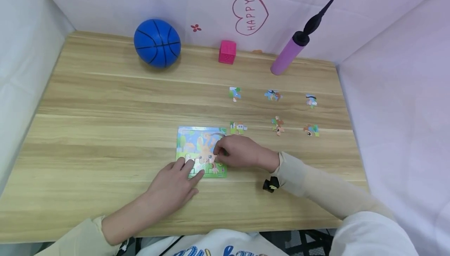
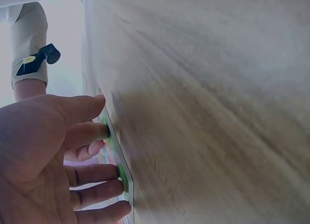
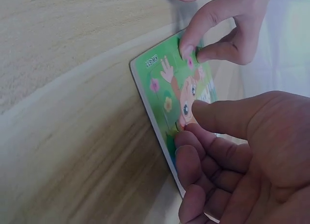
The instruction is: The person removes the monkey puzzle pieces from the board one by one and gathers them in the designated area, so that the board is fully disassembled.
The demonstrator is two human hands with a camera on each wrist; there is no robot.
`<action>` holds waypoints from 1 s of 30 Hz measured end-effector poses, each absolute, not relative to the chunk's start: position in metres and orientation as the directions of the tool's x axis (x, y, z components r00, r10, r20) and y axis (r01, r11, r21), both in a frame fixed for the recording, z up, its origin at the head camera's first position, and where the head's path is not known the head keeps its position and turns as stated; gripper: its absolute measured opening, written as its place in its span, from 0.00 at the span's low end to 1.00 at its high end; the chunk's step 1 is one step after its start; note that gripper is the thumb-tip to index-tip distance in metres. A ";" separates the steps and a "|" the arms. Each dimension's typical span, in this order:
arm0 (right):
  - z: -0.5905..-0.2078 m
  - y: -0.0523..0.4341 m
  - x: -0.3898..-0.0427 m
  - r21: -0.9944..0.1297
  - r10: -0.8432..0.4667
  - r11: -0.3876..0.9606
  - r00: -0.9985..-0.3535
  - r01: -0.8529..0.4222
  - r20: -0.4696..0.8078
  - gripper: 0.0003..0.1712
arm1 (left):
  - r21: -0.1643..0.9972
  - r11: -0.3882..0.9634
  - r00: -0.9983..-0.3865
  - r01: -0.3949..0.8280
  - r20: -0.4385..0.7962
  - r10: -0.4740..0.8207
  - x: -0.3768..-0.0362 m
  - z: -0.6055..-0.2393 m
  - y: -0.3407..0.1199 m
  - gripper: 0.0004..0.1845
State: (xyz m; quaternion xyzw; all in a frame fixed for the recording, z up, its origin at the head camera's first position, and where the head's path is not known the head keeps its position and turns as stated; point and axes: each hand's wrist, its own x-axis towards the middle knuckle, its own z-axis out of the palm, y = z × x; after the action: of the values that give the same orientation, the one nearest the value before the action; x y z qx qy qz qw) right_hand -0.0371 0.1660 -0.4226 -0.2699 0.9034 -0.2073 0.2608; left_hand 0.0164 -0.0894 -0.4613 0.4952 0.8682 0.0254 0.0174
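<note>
A jigsaw puzzle in a flat tray, showing a cartoon animal with big eyes and flowers, lies on the table in front of the person. My left hand rests with fingers spread on the puzzle's lower left part; in the left wrist view its fingertips lie along the near edge. At the puzzle's right side is my right hand, fingers curled. The right wrist view shows its thumb and index finger pinching at a puzzle piece on the picture, mostly covered by the fingertips.
Several loose puzzle pieces lie spread right of and beyond the tray, one close beside its corner. Along the back wall stand a blue ball, a pink cube and a purple hand pump. White sheets enclose the table.
</note>
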 end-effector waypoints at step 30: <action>-0.413 0.227 -0.027 -0.802 -0.540 0.576 -0.811 -0.160 -0.226 0.06 | 0.092 0.508 -0.508 0.857 -0.024 0.861 0.010 -0.457 -0.085 0.23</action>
State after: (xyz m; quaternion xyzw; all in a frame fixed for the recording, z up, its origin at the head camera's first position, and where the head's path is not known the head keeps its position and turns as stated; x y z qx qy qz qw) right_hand -0.0271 0.2267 -0.4125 -0.2041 0.8574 -0.4127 0.2300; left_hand 0.0101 -0.0846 -0.4574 0.4950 0.8676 0.0341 0.0334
